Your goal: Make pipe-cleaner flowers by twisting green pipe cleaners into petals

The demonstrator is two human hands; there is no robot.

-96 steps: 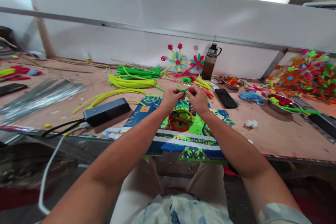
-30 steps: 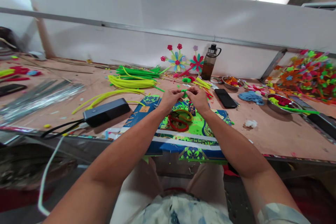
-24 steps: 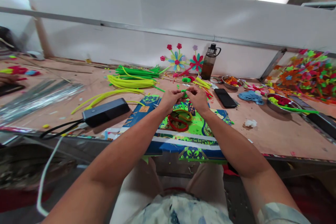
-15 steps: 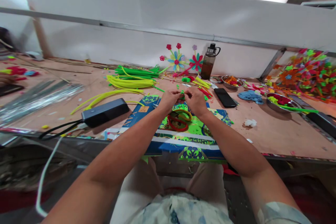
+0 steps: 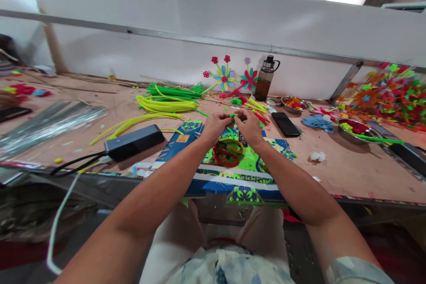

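Observation:
My left hand [image 5: 214,128] and my right hand [image 5: 248,128] meet fingertip to fingertip above a blue and green patterned board [image 5: 179,151]. Between them they pinch a small green fuzzy piece [image 5: 233,117], partly hidden by the fingers. Just below the hands, scissors with red and yellow handles [image 5: 226,163] lie on the board. Behind and to the left are yellow fuzzy stems [image 5: 166,104] and green fuzzy stems [image 5: 176,92].
A black power bank [image 5: 135,143] with a cable lies left, a dark bottle [image 5: 264,79] stands behind. Rightward are a phone [image 5: 285,124], a blue cloth [image 5: 317,123], metal bowls [image 5: 357,138] and bright fuzzy flowers [image 5: 376,97]. Another person's hand [image 5: 8,98] shows far left.
My right hand's fingers have shifted slightly around the green piece, and more green shows between and below the hands. My left hand has barely moved.

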